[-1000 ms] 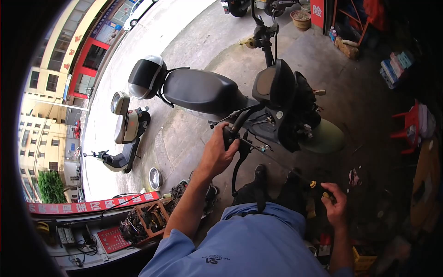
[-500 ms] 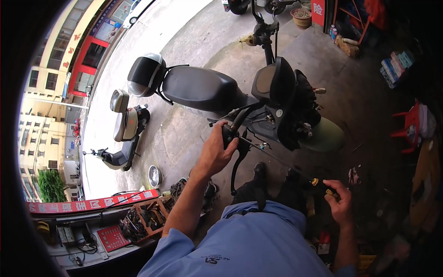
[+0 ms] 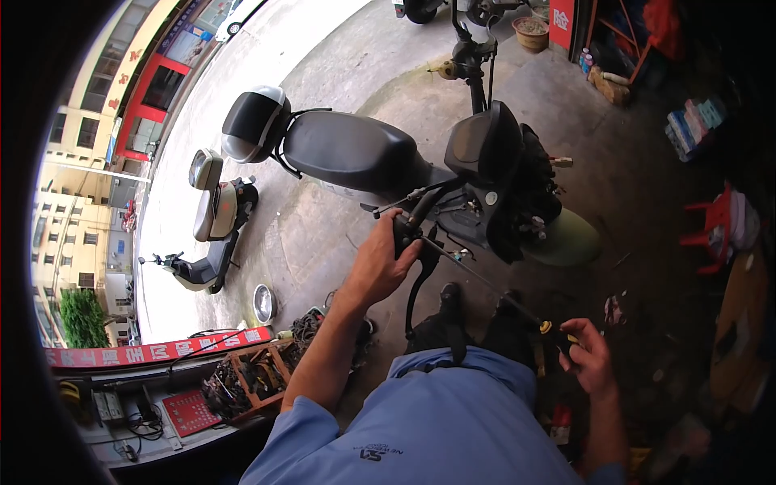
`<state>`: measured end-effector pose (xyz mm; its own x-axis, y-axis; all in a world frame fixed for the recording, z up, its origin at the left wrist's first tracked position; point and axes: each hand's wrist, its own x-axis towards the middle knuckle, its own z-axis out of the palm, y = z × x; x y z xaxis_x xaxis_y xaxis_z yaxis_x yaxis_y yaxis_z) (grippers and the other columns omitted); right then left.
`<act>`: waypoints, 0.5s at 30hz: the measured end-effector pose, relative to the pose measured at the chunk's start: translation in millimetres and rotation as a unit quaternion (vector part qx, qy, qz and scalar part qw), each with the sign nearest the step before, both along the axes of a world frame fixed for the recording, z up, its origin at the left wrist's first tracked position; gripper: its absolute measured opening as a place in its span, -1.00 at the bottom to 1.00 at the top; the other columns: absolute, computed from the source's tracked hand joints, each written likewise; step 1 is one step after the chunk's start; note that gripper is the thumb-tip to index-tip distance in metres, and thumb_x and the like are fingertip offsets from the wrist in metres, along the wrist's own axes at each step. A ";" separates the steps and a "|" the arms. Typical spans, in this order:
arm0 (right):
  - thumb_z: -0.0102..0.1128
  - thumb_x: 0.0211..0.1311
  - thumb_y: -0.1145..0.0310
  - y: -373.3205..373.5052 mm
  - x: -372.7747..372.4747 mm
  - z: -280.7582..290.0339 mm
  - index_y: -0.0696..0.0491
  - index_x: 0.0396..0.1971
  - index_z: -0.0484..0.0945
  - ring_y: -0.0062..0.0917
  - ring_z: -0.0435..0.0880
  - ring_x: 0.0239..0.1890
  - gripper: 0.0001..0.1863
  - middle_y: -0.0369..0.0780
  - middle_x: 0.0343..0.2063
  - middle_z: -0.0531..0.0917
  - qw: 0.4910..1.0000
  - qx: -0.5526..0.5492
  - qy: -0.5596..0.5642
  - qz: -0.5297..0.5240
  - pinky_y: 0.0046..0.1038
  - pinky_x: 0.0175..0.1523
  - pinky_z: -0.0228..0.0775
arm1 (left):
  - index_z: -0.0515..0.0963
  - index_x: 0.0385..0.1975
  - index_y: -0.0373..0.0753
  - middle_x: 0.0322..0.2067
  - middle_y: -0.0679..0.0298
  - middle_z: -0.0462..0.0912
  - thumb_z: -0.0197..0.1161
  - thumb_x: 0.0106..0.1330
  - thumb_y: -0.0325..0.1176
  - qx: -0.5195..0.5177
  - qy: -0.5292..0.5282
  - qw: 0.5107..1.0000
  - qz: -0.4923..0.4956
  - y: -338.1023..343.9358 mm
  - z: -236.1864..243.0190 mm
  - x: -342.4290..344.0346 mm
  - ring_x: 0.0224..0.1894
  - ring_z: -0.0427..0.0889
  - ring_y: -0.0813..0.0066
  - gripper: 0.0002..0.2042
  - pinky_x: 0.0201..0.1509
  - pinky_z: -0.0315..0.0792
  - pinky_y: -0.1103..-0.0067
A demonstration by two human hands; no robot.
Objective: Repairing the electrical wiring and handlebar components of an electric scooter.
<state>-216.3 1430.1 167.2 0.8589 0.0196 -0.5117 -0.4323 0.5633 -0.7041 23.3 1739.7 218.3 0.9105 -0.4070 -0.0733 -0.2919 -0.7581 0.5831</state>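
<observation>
My left hand (image 3: 378, 260) is wrapped around the black switch housing (image 3: 406, 232) on the handlebar of a dark scooter (image 3: 352, 151). A brake lever (image 3: 415, 289) hangs down beside my left fingers. In my right hand (image 3: 592, 359) is a long screwdriver (image 3: 546, 326) with a yellow and black handle, pinched between thumb and fingers. Its thin shaft slants up and left to the housing, where the tip meets the area near my left thumb; the exact contact is too small to see. The scooter's front panel is off, baring wires (image 3: 537, 230) above a pale green front fender (image 3: 572, 238).
Lower left, a workbench (image 3: 149, 449) holds a red perforated board (image 3: 191, 413) and a wooden crate (image 3: 263, 376) of tools. A second scooter (image 3: 217, 218) stands outside at left. Red plastic stool (image 3: 711, 228) and boxes (image 3: 693, 128) lie right. A round headlamp (image 3: 263, 303) rests on the ground.
My right fingers have shifted on the screwdriver handle, and the handle has moved slightly left and down. My left hand keeps its hold on the switch housing.
</observation>
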 end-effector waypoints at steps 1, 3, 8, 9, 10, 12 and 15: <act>0.03 0.15 0.48 0.8 -2.2 1.4 0.16 -0.11 0.46 -0.64 0.47 -0.54 -0.72 -0.27 -0.45 0.51 1.000 0.008 -0.001 -0.027 -0.62 -0.49 0.32 | 0.18 0.15 -0.29 -0.20 -0.12 0.51 0.20 0.28 -0.26 0.006 0.013 1.000 0.005 0.6 0.4 0.2 -0.13 0.55 -0.01 -0.49 -0.03 0.39 0.34; 0.04 0.22 0.40 3.9 -6.5 2.3 0.12 -0.11 0.40 -0.61 0.48 -0.57 -0.75 -0.25 -0.41 0.49 0.997 0.024 -0.031 -0.073 -0.60 -0.57 0.30 | 0.18 0.15 -0.29 -0.18 -0.13 0.51 0.21 0.27 -0.26 0.010 0.025 1.000 0.014 1.6 0.8 0.2 -0.12 0.54 -0.01 -0.48 -0.02 0.39 0.34; 0.12 0.25 0.34 11.6 -10.9 -6.1 0.08 -0.02 0.35 -0.64 0.46 -0.57 -0.67 -0.24 -0.19 0.46 0.990 0.047 0.058 -0.117 -0.62 -0.62 0.25 | 0.18 0.15 -0.31 -0.17 -0.14 0.51 0.21 0.27 -0.26 0.000 0.020 1.000 0.005 3.3 -0.8 0.3 -0.12 0.54 -0.03 -0.47 -0.02 0.38 0.33; 0.03 0.33 0.26 15.3 -11.5 -8.6 0.08 -0.07 0.39 -0.67 0.40 -0.65 -0.72 -0.23 -0.29 0.50 0.983 0.021 0.042 -0.180 -0.64 -0.64 0.20 | 0.18 0.15 -0.31 -0.17 -0.14 0.51 0.21 0.27 -0.26 -0.002 0.019 1.000 0.005 3.7 -0.9 0.5 -0.12 0.54 -0.03 -0.47 -0.02 0.38 0.33; -0.02 0.36 0.23 14.1 -12.0 -9.6 0.08 -0.07 0.40 -0.69 0.37 -0.67 -0.72 -0.22 -0.32 0.51 0.981 0.028 0.001 -0.192 -0.65 -0.63 0.18 | 0.17 0.15 -0.31 -0.17 -0.14 0.51 0.21 0.27 -0.26 -0.004 0.018 1.000 0.000 4.4 -0.9 0.8 -0.12 0.53 -0.04 -0.47 -0.01 0.38 0.33; -0.11 0.43 0.18 12.9 -12.4 -12.1 0.09 -0.08 0.41 -0.71 0.32 -0.72 -0.70 -0.21 -0.37 0.54 0.974 -0.009 0.005 -0.227 -0.67 -0.62 0.14 | 0.17 0.16 -0.32 -0.17 -0.14 0.51 0.21 0.27 -0.26 -0.007 0.019 1.000 -0.003 5.2 -1.2 0.7 -0.12 0.53 -0.05 -0.47 -0.01 0.38 0.33; 0.03 0.33 0.37 11.3 -13.0 -14.5 0.07 0.04 0.35 -0.70 0.34 -0.67 -0.69 -0.23 -0.27 0.55 0.982 0.067 0.117 -0.130 -0.66 -0.61 0.13 | 0.16 0.16 -0.31 -0.17 -0.14 0.51 0.21 0.27 -0.26 -0.007 0.003 1.000 -0.008 5.9 -2.2 1.3 -0.11 0.53 -0.06 -0.46 0.00 0.37 0.32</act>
